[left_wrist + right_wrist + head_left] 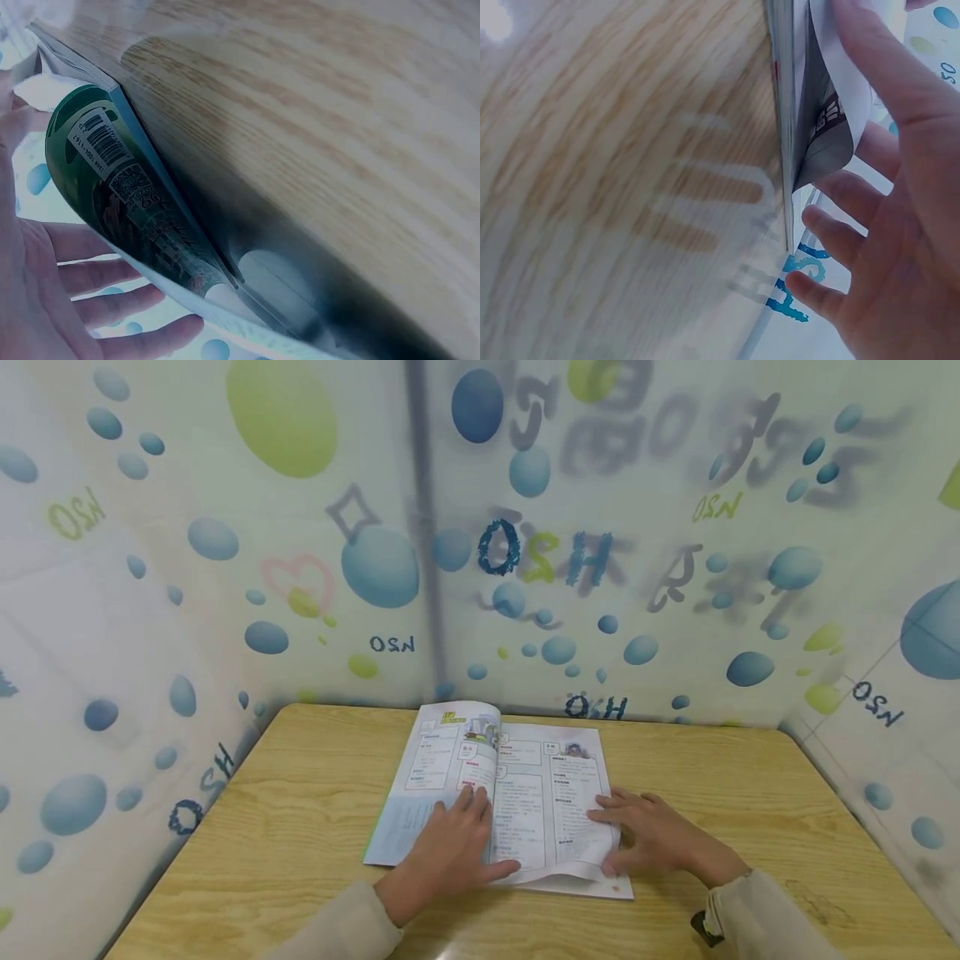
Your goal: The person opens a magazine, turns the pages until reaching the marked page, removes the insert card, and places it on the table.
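An open magazine [517, 810] lies on the table, its printed pages facing up. My left hand [452, 847] rests across the inner part of the left page beside the fold, fingers straight and thumb out over the right page. In the left wrist view the green back cover [112, 165] with a barcode bows up off the table. My right hand [652, 835] is at the magazine's right edge. It holds a lifted page [836, 142] between thumb and fingers, and that page curls up along its lower right part in the head view.
A wooden table [285, 860] carries the magazine. Behind and at both sides stands a pale curtain [375, 677] printed with blue and green drops and lettering. A dark band or watch [707, 928] sits at the right sleeve cuff.
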